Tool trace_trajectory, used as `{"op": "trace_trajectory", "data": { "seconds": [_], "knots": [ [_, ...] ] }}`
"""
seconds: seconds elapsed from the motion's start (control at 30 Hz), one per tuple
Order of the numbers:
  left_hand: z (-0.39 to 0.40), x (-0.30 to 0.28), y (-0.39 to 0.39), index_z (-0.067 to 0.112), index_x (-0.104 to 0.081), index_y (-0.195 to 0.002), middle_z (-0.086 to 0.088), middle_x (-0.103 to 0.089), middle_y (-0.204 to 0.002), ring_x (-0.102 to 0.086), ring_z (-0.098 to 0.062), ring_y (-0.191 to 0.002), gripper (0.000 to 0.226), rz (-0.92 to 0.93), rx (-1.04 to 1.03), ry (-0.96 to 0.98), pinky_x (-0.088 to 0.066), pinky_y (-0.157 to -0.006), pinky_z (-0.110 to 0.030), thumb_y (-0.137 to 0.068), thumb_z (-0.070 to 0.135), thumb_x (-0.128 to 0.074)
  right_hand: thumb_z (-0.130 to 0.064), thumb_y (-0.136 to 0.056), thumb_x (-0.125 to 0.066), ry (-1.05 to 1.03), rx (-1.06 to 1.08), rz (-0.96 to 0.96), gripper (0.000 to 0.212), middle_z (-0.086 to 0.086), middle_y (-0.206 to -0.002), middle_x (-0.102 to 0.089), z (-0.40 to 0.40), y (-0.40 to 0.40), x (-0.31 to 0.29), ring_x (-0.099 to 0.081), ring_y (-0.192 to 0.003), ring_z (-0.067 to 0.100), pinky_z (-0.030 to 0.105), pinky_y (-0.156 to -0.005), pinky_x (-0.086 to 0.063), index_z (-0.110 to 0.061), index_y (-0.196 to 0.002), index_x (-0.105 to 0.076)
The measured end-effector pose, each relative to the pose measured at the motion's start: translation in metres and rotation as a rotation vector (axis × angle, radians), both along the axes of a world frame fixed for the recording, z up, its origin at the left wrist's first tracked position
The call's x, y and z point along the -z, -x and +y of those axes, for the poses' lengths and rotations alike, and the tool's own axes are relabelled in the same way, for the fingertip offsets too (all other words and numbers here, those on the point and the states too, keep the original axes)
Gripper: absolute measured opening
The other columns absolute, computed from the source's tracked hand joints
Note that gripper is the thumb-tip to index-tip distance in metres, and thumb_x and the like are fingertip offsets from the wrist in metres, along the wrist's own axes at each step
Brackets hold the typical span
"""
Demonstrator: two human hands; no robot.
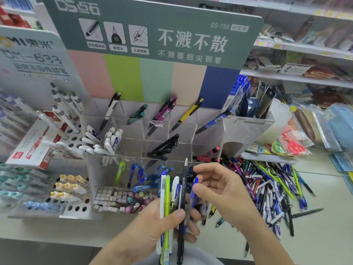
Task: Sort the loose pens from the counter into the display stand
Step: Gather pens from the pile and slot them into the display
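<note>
Clear acrylic display stand (208,131) stands at centre-left of the counter (315,236), with sorted pens in its compartments. In front of it the left hand (152,224) grips a bundle of pens (170,197) upright. Beside it, the right hand (221,190) pinches a blue pen (193,196) from this bundle. More to the right, the loose pens (271,190) lie in a heap.

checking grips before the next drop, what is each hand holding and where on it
The left hand grips a bundle of pens around their lower halves; the right hand pinches a blue-clipped pen in that bundle near its top.
</note>
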State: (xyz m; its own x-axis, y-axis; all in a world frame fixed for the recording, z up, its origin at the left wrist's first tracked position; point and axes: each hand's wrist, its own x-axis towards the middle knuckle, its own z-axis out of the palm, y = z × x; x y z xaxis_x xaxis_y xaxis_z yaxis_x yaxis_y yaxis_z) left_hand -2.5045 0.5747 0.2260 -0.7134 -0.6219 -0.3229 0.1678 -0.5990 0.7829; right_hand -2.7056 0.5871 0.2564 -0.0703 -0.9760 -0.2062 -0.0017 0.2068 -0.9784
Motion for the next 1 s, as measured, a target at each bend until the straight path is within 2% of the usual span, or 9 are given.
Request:
{"op": "trace_trajectory", "data": {
  "seconds": [0.23, 0.4, 0.5, 0.63, 0.7, 0.83, 0.93, 1.0],
  "knots": [
    [0.004, 0.005, -0.001, 0.017, -0.071, -0.119, -0.028, -0.067, -0.117, -0.069, -0.042, -0.095, 0.028, -0.018, 0.008, -0.093, -0.057, -0.084, -0.050, -0.092, 0.025, -0.065, -0.003, -0.088, -0.076, -0.108, -0.069, 0.006, 0.031, 0.001, -0.078, -0.064, -0.003, -0.002, 0.006, -0.063, -0.066, 0.022, 0.033, -0.060, -0.055, -0.015, -0.115, -0.067],
    [0.008, 0.015, -0.006, 0.019, -0.064, -0.128, -0.027, -0.065, -0.123, -0.067, -0.045, -0.102, 0.041, -0.027, 0.049, -0.079, -0.054, -0.089, -0.055, -0.090, 0.031, -0.074, -0.004, -0.092, -0.071, -0.130, -0.090, 0.023, 0.027, 0.002, -0.080, -0.065, -0.003, -0.003, 0.010, -0.063, -0.063, 0.027, 0.035, -0.061, -0.055, -0.018, -0.115, -0.066],
    [0.009, 0.019, -0.010, 0.012, -0.066, -0.121, -0.030, -0.066, -0.116, -0.068, -0.045, -0.094, 0.036, -0.038, -0.014, -0.065, -0.057, -0.082, -0.051, -0.090, 0.028, -0.072, -0.002, -0.092, -0.070, -0.050, -0.034, 0.047, 0.015, 0.005, -0.078, -0.068, -0.005, 0.000, 0.004, -0.065, -0.062, 0.025, 0.033, -0.061, -0.056, -0.013, -0.102, -0.071],
    [0.010, 0.023, -0.027, -0.008, -0.057, -0.116, -0.025, -0.068, -0.091, -0.066, -0.036, -0.066, 0.059, -0.136, -0.171, -0.093, -0.056, -0.059, -0.039, -0.079, 0.032, -0.078, 0.002, -0.092, -0.067, 0.125, 0.142, 0.020, 0.006, 0.006, -0.076, -0.071, -0.010, 0.010, -0.014, -0.069, -0.063, 0.026, 0.027, -0.064, -0.058, -0.003, -0.096, -0.067],
    [0.012, 0.021, -0.038, -0.006, -0.055, -0.120, -0.023, -0.061, -0.087, -0.059, -0.032, -0.058, 0.065, -0.113, -0.264, -0.143, -0.052, -0.051, -0.036, -0.075, 0.031, -0.084, 0.001, -0.091, -0.067, 0.163, 0.143, 0.025, 0.005, 0.009, -0.079, -0.073, -0.017, 0.010, -0.018, -0.072, -0.068, 0.027, 0.026, -0.066, -0.059, -0.002, -0.095, -0.065],
    [0.017, 0.019, -0.059, -0.001, -0.061, -0.121, -0.024, -0.056, -0.085, -0.053, -0.031, -0.057, 0.080, -0.086, -0.441, -0.180, -0.048, -0.047, -0.035, -0.059, 0.036, -0.096, -0.001, -0.088, -0.074, 0.189, 0.032, 0.071, 0.009, 0.009, -0.085, -0.075, -0.035, -0.019, -0.007, -0.075, -0.075, 0.025, 0.027, -0.072, -0.060, -0.007, -0.090, -0.067],
    [0.022, 0.018, -0.072, 0.002, -0.067, -0.117, -0.023, -0.057, -0.086, -0.055, -0.032, -0.058, 0.079, -0.065, -0.524, -0.212, -0.048, -0.047, -0.037, -0.052, 0.033, -0.099, -0.004, -0.087, -0.078, 0.287, -0.011, 0.250, 0.015, -0.006, -0.086, -0.073, -0.044, -0.050, 0.011, -0.073, -0.080, 0.014, 0.021, -0.072, -0.057, -0.016, -0.091, -0.071],
    [0.025, 0.018, -0.079, 0.005, -0.069, -0.117, -0.022, -0.059, -0.089, -0.057, -0.032, -0.064, 0.078, -0.057, -0.562, -0.215, -0.051, -0.052, -0.038, -0.050, 0.032, -0.100, -0.005, -0.086, -0.079, 0.392, -0.030, 0.378, 0.016, -0.010, -0.089, -0.072, -0.048, -0.064, 0.023, -0.072, -0.082, 0.012, 0.022, -0.073, -0.058, -0.017, -0.096, -0.072]
  ]
}}
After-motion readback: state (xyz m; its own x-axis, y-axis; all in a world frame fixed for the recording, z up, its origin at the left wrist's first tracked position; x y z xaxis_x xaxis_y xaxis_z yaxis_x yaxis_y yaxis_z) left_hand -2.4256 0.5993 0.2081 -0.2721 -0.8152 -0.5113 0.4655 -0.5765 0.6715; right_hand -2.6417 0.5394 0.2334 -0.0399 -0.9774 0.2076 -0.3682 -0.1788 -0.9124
